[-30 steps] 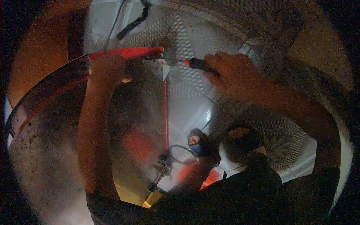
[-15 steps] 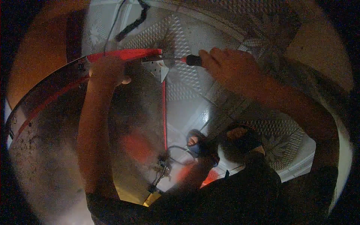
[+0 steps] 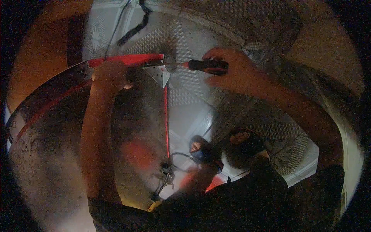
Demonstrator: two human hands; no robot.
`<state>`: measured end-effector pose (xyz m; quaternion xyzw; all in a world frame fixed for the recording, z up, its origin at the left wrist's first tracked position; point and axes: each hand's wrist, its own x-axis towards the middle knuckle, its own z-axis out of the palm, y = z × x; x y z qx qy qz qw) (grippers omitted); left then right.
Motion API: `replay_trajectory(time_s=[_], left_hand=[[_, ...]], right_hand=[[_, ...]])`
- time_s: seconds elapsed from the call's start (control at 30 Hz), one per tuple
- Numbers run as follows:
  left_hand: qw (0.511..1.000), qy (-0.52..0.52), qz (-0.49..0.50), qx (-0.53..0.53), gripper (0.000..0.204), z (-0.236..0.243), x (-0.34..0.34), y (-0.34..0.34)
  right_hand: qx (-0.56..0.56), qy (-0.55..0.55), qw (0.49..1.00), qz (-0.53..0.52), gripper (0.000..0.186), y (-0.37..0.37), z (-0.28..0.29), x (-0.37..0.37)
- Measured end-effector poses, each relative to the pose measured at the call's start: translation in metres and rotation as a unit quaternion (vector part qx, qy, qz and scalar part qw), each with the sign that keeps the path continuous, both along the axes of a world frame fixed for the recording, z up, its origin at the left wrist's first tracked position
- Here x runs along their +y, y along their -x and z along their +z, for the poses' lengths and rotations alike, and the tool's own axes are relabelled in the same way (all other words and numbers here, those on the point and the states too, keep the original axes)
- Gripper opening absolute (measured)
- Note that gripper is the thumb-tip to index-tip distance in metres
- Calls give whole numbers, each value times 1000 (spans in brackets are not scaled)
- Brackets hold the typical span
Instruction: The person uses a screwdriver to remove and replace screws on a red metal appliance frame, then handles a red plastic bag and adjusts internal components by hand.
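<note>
Screwdriver (image 3: 208, 67), blk/red handle: rt of wht bracket (image 3: 159, 74), shaft twd it. R hand (image 3: 237, 69): fingers parted abt handle, palm nr butt. L hand (image 3: 110, 76): lt of bracket, on red trim (image 3: 139, 59); fingers partly hid, clench can't tell. Blk strip (image 3: 135, 31): beyond bracket.

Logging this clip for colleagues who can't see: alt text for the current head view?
A black-and-red screwdriver points left toward a metal bracket beside a red strip, the right hand loosely around it. The left hand is at the strip, in dim light.
</note>
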<state>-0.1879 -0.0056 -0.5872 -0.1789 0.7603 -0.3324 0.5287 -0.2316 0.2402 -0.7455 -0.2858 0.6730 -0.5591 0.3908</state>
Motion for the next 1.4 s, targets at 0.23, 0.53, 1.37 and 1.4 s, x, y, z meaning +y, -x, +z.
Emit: replay_trajectory(time_s=[0.23, 0.53, 1.37, 1.4], left_hand=[[999, 13, 31, 19, 61, 0, 3, 4], [1000, -24, 4, 19, 60, -18, -9, 2], [997, 1, 73, -27, 58, 1, 2, 9], [999, 3, 45, 5, 58, 2, 0, 5]], right_hand=[[259, 24, 960, 106, 27, -2, 6, 0], [61, 108, 992, 11, 32, -9, -7, 13], [400, -75, 909, 91, 32, -11, 21, 1], [400, -78, 909, 92, 32, 1, 9, 1]])
